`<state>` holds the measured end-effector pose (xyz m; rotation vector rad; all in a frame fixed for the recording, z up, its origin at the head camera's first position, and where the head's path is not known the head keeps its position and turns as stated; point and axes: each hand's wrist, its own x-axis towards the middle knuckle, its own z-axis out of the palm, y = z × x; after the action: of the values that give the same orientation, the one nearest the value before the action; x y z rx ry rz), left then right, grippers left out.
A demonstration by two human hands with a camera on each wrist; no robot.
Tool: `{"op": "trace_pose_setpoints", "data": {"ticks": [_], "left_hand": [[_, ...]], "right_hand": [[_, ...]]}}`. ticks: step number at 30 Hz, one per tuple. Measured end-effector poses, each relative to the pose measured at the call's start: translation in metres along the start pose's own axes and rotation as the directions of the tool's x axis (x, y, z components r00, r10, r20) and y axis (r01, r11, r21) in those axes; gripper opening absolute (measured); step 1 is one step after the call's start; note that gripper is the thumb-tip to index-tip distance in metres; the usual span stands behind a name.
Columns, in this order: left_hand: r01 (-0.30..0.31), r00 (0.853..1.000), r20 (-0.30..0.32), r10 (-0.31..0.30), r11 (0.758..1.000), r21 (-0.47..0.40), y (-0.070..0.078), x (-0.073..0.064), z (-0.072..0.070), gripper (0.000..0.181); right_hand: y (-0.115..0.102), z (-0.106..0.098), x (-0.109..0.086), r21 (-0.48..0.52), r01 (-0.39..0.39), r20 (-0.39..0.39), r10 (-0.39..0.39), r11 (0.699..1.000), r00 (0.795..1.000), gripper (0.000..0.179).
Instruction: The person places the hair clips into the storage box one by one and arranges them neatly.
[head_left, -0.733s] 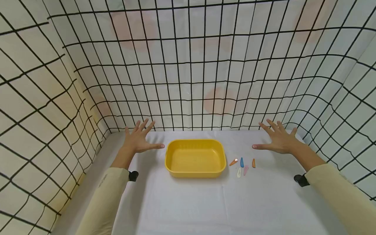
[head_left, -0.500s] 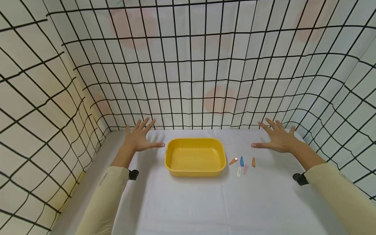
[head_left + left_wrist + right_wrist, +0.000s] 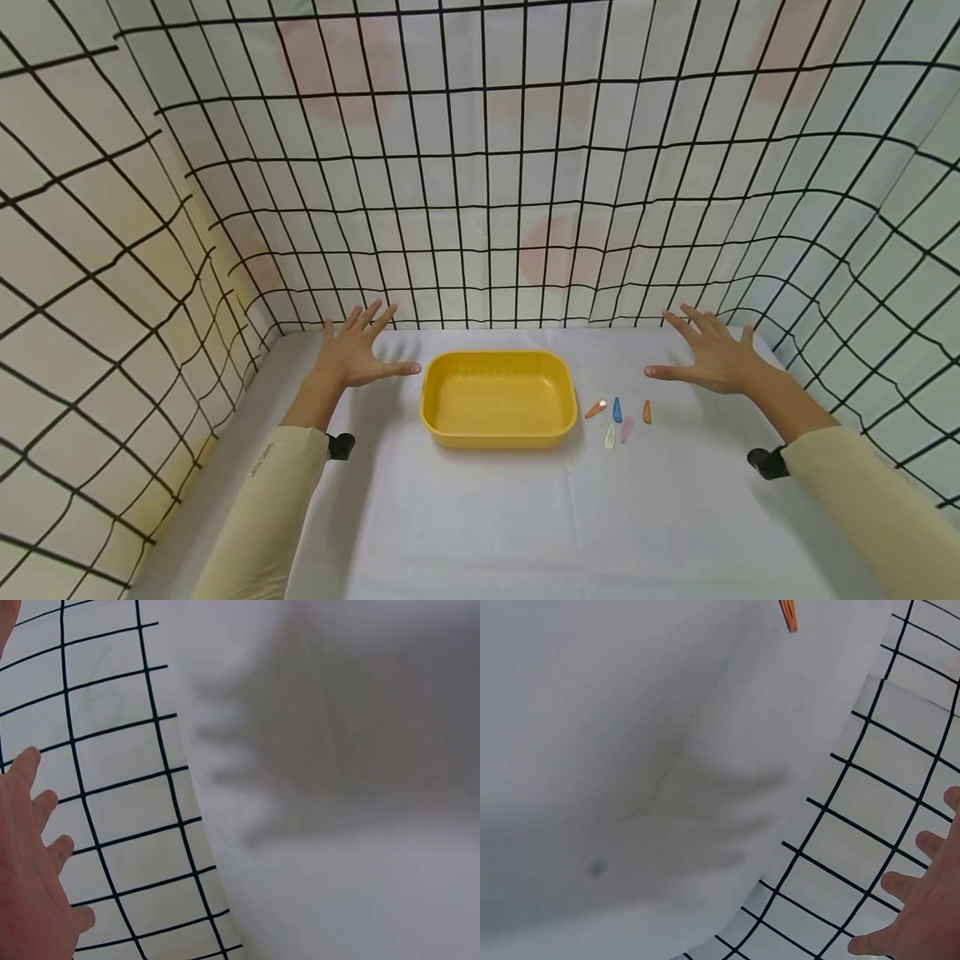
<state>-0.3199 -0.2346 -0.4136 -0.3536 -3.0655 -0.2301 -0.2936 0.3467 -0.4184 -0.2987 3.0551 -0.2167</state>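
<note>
My left hand (image 3: 351,357) hovers left of a yellow rectangular tub (image 3: 498,442), its fingers spread and its thumb pointing at the tub's left rim. On the other side my right hand (image 3: 712,357) is held with fingers splayed too, holding nothing. Between it and the tub lie several small snap hair clips: an orange one (image 3: 596,409), a blue one (image 3: 617,410), a white one (image 3: 610,437), a pink one (image 3: 627,430) and another orange clip (image 3: 647,412). The right wrist view catches the end of an orange clip (image 3: 788,615) at its top edge.
A white cloth (image 3: 465,525) covers the table. Walls with a black grid (image 3: 487,208) rise at the back and on both sides, close beyond the fingertips. Each wrist wears a small black device; the left one (image 3: 341,447) sits by the sleeve cuff.
The head view has tilted slightly, so the tub and clips sit a little higher in it. The right hand has shifted barely; the left stays in place.
</note>
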Motion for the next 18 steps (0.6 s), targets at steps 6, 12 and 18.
{"op": "trace_pose_setpoints", "data": {"ticks": [6,12,18], "left_hand": [[-0.023,1.000,-0.020,0.023,1.000,-0.009,0.000,-0.001,0.005,0.122],[-0.032,0.999,-0.045,0.030,0.997,-0.064,0.001,-0.006,0.014,0.119],[-0.032,0.997,-0.068,0.019,0.983,-0.183,0.007,-0.015,0.022,0.115]], "right_hand": [[-0.001,0.005,-0.006,0.021,-0.004,-0.017,0.004,1.000,1.000,0.114],[-0.001,0.017,-0.014,0.034,0.003,-0.018,-0.002,0.999,1.000,0.111],[0.001,0.037,-0.020,0.081,0.021,-0.047,-0.018,0.997,0.999,0.105]]}}
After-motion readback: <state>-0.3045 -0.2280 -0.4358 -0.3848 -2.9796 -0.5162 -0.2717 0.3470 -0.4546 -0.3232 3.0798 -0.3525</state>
